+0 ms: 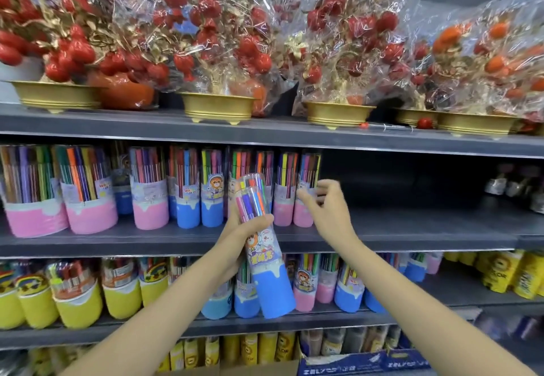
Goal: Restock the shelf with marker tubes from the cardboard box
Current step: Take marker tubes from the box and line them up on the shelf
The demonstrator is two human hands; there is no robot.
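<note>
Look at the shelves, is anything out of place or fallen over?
Mostly tidy. One small red berry lies loose on the top shelf, beside the gold pots instead of on a plant. The middle shelf has a bare stretch right of the marker tubes. The tubes on the shelves stand upright.

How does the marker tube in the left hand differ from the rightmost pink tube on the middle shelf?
The held marker tube has a blue base; the rightmost pink tube has a pink one. The held tube is tilted, off the middle shelf, gripped by the left hand; the pink tube stands upright on it, with the right hand open at its side. Both have clear tops showing coloured markers.
</note>
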